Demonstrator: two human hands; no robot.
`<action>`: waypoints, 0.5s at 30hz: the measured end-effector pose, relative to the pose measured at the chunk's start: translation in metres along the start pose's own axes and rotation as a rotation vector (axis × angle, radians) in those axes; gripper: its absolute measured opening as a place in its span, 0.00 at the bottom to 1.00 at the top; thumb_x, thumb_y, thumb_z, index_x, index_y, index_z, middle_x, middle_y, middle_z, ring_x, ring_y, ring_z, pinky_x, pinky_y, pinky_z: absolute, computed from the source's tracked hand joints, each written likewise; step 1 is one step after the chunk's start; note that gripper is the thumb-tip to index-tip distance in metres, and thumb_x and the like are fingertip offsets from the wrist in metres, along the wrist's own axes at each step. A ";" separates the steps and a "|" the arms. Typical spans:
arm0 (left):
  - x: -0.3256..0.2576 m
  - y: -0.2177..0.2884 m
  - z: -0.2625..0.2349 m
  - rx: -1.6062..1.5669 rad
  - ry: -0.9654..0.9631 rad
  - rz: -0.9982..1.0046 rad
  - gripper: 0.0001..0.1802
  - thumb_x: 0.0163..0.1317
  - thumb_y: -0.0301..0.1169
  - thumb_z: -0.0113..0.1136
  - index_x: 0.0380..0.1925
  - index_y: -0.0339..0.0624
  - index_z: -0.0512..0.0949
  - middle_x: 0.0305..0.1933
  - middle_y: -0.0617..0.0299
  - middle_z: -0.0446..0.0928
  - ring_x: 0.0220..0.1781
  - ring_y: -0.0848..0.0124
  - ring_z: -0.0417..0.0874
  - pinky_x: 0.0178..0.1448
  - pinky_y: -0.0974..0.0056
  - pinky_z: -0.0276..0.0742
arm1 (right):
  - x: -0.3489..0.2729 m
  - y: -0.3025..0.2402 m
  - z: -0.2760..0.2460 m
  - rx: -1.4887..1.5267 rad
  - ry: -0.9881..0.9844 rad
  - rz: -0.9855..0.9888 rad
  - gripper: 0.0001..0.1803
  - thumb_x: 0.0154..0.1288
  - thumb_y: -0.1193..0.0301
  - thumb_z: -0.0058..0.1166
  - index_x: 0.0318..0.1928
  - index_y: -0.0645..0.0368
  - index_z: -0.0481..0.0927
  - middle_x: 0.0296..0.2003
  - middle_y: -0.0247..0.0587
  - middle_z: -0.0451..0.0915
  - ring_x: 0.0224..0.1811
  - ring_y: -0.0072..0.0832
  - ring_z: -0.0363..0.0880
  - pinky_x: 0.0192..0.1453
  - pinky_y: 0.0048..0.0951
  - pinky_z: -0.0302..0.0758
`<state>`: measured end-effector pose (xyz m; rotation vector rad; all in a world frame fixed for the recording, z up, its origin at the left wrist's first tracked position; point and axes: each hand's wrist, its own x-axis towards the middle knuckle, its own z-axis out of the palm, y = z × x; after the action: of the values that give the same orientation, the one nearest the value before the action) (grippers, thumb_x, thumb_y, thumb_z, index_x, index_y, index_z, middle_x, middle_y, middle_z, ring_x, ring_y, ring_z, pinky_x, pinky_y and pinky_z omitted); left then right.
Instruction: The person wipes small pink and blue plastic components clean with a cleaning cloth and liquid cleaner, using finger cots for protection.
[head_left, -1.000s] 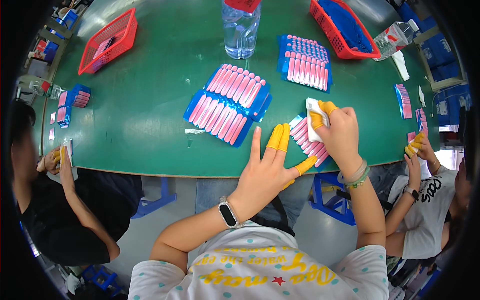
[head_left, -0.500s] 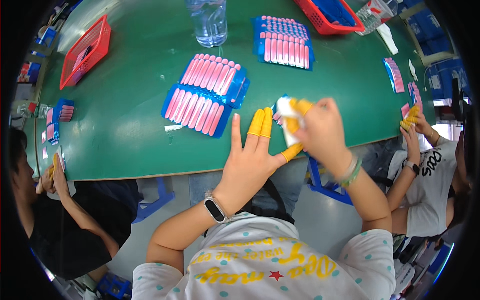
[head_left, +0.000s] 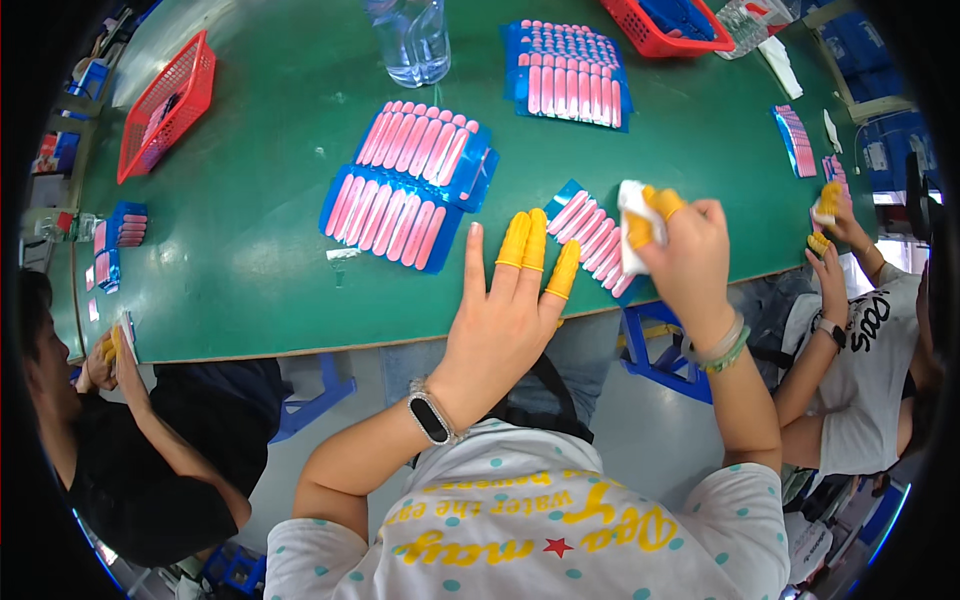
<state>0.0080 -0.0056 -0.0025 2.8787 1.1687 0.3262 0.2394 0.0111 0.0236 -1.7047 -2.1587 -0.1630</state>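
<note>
Pink-striped sheet [head_left: 594, 238] lies between spread left hand [head_left: 500, 322] and right grip [head_left: 690, 258] — pinching white cloth [head_left: 630, 203].

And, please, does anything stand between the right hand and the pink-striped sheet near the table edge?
Yes, the white cloth that the right hand holds: it comes between the fingertips and the right side of the pink-striped sheet. Nothing else visible is in between.
</note>
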 end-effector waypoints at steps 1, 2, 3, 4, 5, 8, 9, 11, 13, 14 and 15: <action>0.000 0.000 0.001 -0.033 0.014 -0.015 0.37 0.60 0.44 0.62 0.69 0.46 0.67 0.70 0.34 0.63 0.72 0.47 0.65 0.75 0.27 0.47 | 0.001 0.006 0.003 -0.003 0.032 0.006 0.17 0.48 0.73 0.67 0.40 0.64 0.82 0.25 0.44 0.81 0.26 0.37 0.77 0.47 0.38 0.71; 0.000 -0.001 0.002 -0.065 0.028 -0.029 0.37 0.60 0.43 0.62 0.70 0.50 0.67 0.70 0.34 0.63 0.72 0.47 0.65 0.74 0.27 0.47 | 0.001 0.008 0.005 -0.005 0.030 0.010 0.17 0.48 0.73 0.67 0.40 0.64 0.82 0.25 0.44 0.81 0.26 0.37 0.77 0.47 0.38 0.71; 0.000 -0.002 0.002 -0.086 0.062 -0.012 0.36 0.59 0.42 0.63 0.70 0.61 0.68 0.70 0.33 0.63 0.72 0.46 0.65 0.74 0.27 0.48 | 0.001 0.010 0.006 -0.041 0.025 -0.028 0.17 0.48 0.73 0.67 0.40 0.64 0.82 0.25 0.44 0.80 0.26 0.38 0.77 0.47 0.38 0.71; 0.001 -0.003 0.001 -0.087 0.061 -0.011 0.36 0.59 0.42 0.63 0.70 0.61 0.68 0.70 0.33 0.63 0.72 0.46 0.65 0.74 0.27 0.48 | 0.001 0.010 0.007 -0.075 0.021 -0.066 0.16 0.48 0.73 0.67 0.39 0.64 0.81 0.24 0.44 0.80 0.26 0.38 0.76 0.47 0.38 0.71; 0.001 -0.003 0.001 -0.077 0.046 -0.008 0.36 0.59 0.42 0.63 0.70 0.64 0.68 0.70 0.33 0.63 0.73 0.47 0.65 0.74 0.27 0.48 | 0.000 0.009 0.007 -0.073 0.019 -0.066 0.16 0.48 0.73 0.67 0.39 0.64 0.81 0.24 0.44 0.80 0.26 0.38 0.76 0.47 0.38 0.71; 0.001 0.000 0.005 -0.065 0.038 -0.009 0.36 0.58 0.41 0.64 0.70 0.66 0.68 0.70 0.33 0.63 0.73 0.47 0.64 0.74 0.27 0.49 | -0.006 -0.002 0.005 -0.068 0.036 -0.073 0.19 0.47 0.72 0.68 0.41 0.64 0.81 0.25 0.44 0.80 0.25 0.38 0.75 0.47 0.39 0.71; 0.000 0.001 0.006 -0.061 0.045 -0.012 0.37 0.58 0.40 0.64 0.70 0.65 0.68 0.70 0.33 0.63 0.73 0.47 0.64 0.74 0.27 0.49 | -0.015 -0.018 0.004 -0.003 0.040 -0.127 0.19 0.46 0.72 0.68 0.42 0.64 0.81 0.26 0.44 0.80 0.25 0.38 0.76 0.46 0.39 0.71; 0.000 0.001 0.006 -0.056 0.034 -0.013 0.37 0.58 0.40 0.64 0.70 0.65 0.68 0.70 0.33 0.63 0.73 0.46 0.64 0.74 0.27 0.48 | -0.028 -0.033 -0.003 0.047 0.004 -0.147 0.22 0.46 0.73 0.68 0.45 0.63 0.81 0.28 0.43 0.81 0.28 0.35 0.78 0.47 0.38 0.72; -0.001 0.000 0.005 -0.064 0.025 -0.002 0.37 0.58 0.40 0.64 0.70 0.65 0.68 0.70 0.33 0.63 0.74 0.46 0.63 0.74 0.27 0.48 | -0.022 -0.014 -0.003 0.007 0.003 -0.080 0.22 0.45 0.73 0.69 0.44 0.62 0.81 0.28 0.43 0.81 0.29 0.34 0.78 0.48 0.38 0.72; 0.000 0.000 0.004 -0.064 0.032 -0.008 0.36 0.58 0.40 0.65 0.69 0.65 0.68 0.70 0.33 0.62 0.74 0.46 0.63 0.75 0.27 0.48 | -0.018 -0.002 -0.004 -0.037 0.002 -0.017 0.22 0.45 0.73 0.69 0.44 0.62 0.81 0.28 0.43 0.81 0.29 0.32 0.79 0.48 0.38 0.72; 0.001 0.000 0.003 -0.064 0.039 -0.014 0.36 0.58 0.40 0.65 0.69 0.65 0.69 0.70 0.33 0.62 0.74 0.45 0.63 0.75 0.28 0.47 | -0.018 0.005 -0.002 -0.054 -0.014 0.022 0.20 0.45 0.72 0.70 0.41 0.61 0.81 0.28 0.41 0.81 0.28 0.31 0.78 0.48 0.38 0.72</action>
<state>0.0092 -0.0047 -0.0049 2.8205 1.1612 0.4130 0.2477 -0.0046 0.0180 -1.7633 -2.1636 -0.2052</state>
